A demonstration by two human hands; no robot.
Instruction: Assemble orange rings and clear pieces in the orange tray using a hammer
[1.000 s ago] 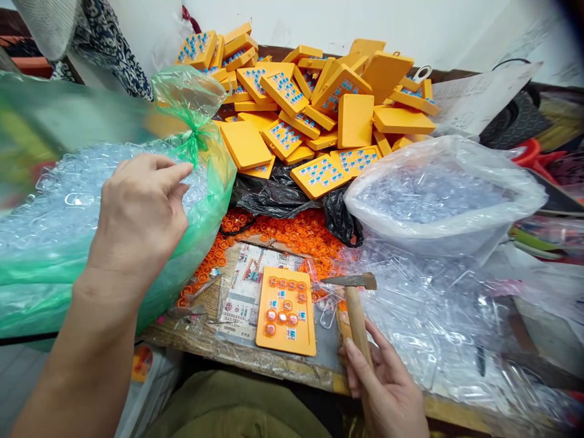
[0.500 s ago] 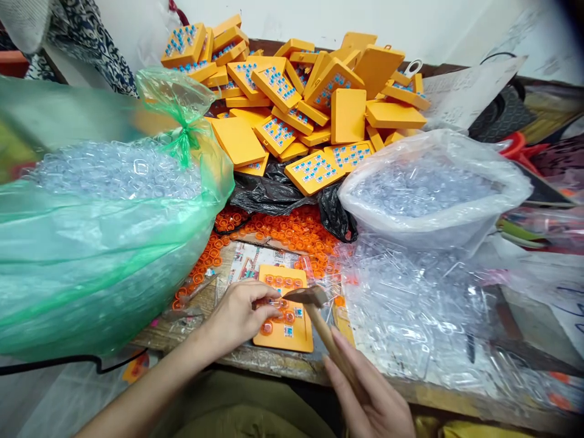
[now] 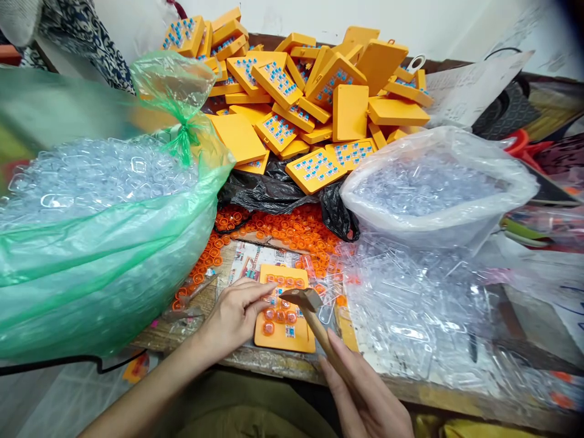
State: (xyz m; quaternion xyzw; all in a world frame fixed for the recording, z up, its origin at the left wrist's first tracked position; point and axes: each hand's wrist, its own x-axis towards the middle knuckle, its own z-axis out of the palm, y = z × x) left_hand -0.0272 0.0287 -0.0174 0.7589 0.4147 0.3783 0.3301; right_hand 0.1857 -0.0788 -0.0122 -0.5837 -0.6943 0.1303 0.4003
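Observation:
An orange plate (image 3: pixel 292 333) with blue studs and orange caps lies at the near edge of the wooden board (image 3: pixel 214 301). My left hand (image 3: pixel 235 316) rests on its left side, fingers pinched on something I cannot make out at the plate's top. My right hand (image 3: pixel 365 395) grips the wooden handle of a small hammer (image 3: pixel 306 301), whose metal head hovers just over the plate's upper middle.
A green bag of clear caps (image 3: pixel 100 219) fills the left. A white bag of clear caps (image 3: pixel 433 188) sits at the right, with loose clear parts (image 3: pixel 410 310) below it. Orange rings (image 3: pixel 283 231) are scattered behind the plate. Many orange plates (image 3: pixel 310 97) are piled at the back.
My left hand came down from the green bag to the orange plate. The hammer swung left, its head now over the plate.

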